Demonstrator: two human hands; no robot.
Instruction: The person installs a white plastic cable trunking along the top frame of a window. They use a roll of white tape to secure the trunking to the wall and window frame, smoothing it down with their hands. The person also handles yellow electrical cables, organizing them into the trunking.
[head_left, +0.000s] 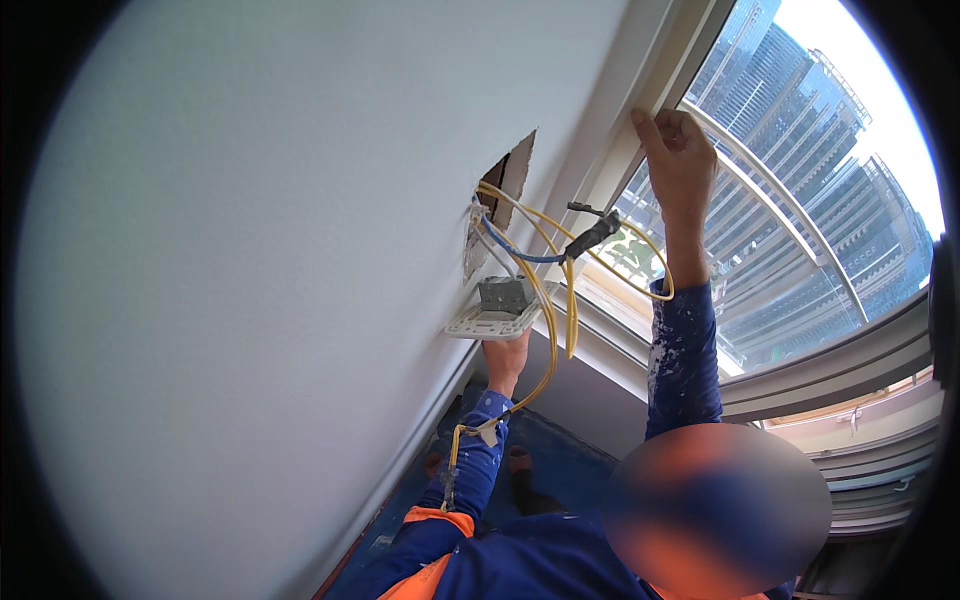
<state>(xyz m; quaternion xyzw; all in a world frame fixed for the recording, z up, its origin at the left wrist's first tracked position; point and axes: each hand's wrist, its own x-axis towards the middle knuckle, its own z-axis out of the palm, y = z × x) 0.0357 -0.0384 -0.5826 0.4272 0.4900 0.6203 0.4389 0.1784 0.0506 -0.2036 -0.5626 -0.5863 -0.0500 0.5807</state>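
My left hand [508,354] is closed on the underside of a white wall plate [490,325], most of its fingers hidden by it. A grey box-shaped module [505,294] sits on the plate's back. Yellow, white and blue wires [545,258] run out of a ragged rectangular opening [512,170] in the wall. Black tape wraps a bundled wire joint [594,237] that hangs in front of the window. One yellow wire loops down over my left sleeve to a taped end. Higher up, my right hand [683,160] is closed with bent fingers at the edge of the window frame [655,95].
A pale wall [270,250] fills the left side. To the right is a window with a rail [790,200] outside and tall buildings beyond. The sill [600,335] lies below the wires. Under me is a blue floor [575,455]. A blurred oval covers the lower right.
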